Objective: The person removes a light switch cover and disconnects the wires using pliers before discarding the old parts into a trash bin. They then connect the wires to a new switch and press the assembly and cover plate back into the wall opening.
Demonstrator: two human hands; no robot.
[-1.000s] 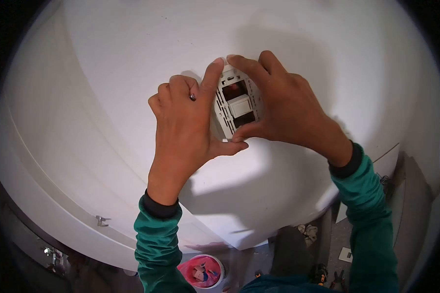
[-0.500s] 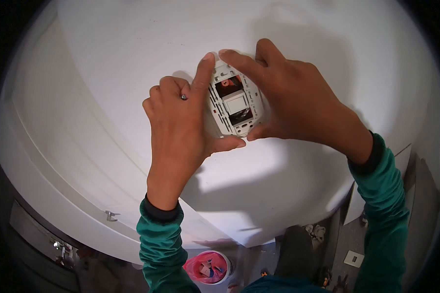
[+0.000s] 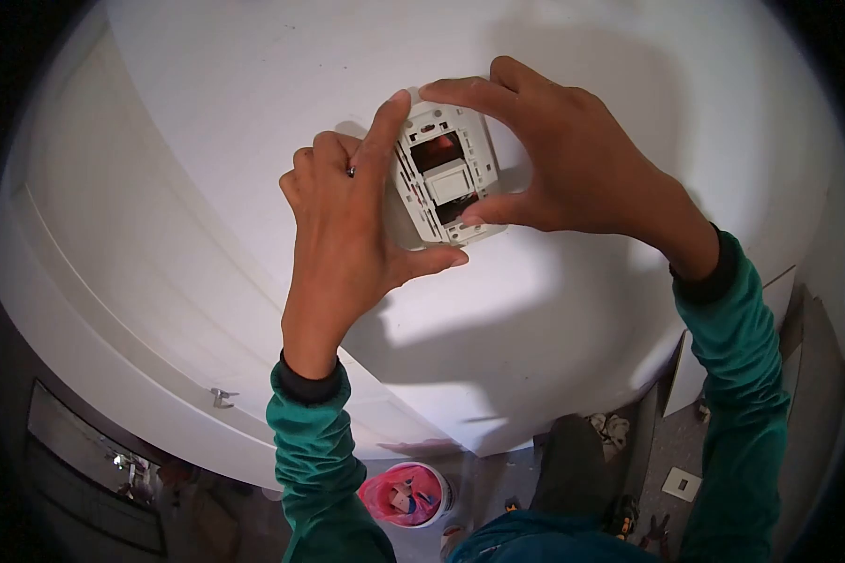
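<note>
A white switch mounting frame (image 3: 482, 169) sits against the white wall, slightly tilted. One pale switch module (image 3: 448, 182) is fitted in its middle. Dark openings above and below the module show a reddish bit inside the upper one. My left hand (image 3: 333, 220) grips the frame's left side, index finger along the upper edge and thumb under the bottom edge. Its other fingers are curled around a small metal tip (image 3: 351, 172), perhaps a screw. My right hand (image 3: 587, 155) holds the other side, index finger at the top corner and thumb on the lower front face.
Below stands a white bucket (image 3: 447, 494) with a pink liner and scraps inside. A metal door handle (image 3: 222, 398) juts out at lower left. On the floor at lower right lie a white cover plate (image 3: 681, 484), pliers (image 3: 660, 528) and a crumpled cloth (image 3: 610, 432).
My right thumb has moved from the frame's bottom edge up onto its lower front face. The frame and both hands appear slightly higher in view.
</note>
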